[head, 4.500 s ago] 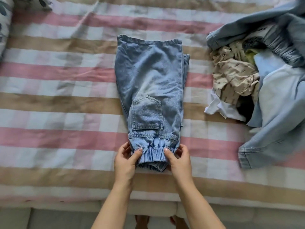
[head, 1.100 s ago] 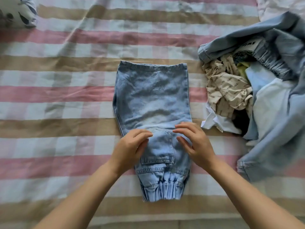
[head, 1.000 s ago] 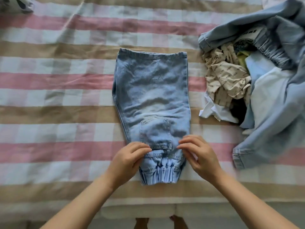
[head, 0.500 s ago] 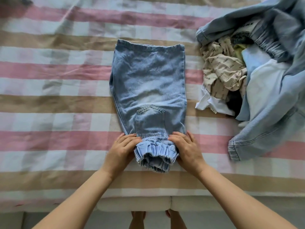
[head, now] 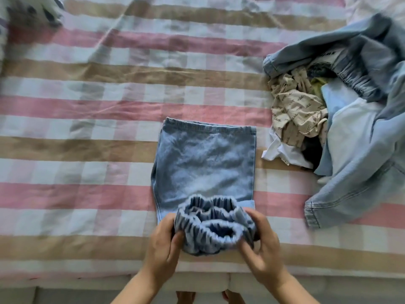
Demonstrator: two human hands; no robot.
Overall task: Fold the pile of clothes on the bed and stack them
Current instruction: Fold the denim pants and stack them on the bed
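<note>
Head view: the bed (head: pixel 87 128) fills the frame, and its near edge runs just below the hands. Wide open sheet lies to the left and beyond the jeans (head: pixel 203 167), which sit flat near the middle, close to that near edge, waistband edge away from the person. A narrow strip of bare sheet separates the jeans from the pile (head: pixel 350 128) on the right.

The left hand (head: pixel 163 249) and right hand (head: pixel 263 249) hold the cuffs (head: pixel 214 227) from either side, fingers (head: pixel 178 235) curled round the gathered cloth and lifting it off the sheet, so the two round cuff openings face up.

The pile is loose and crumpled: a pale denim jacket (head: pixel 361 183) wraps round a beige printed garment (head: pixel 295 110), a white one (head: pixel 282 152) and more elastic-waisted denim.

The sheet is a soft, creased plaid of pink, tan and white bands. The jeans are light-wash denim, smooth on the legs and ruched at the elastic cuffs. A blurred patterned pillow (head: pixel 28 16) sits at the far left corner.
</note>
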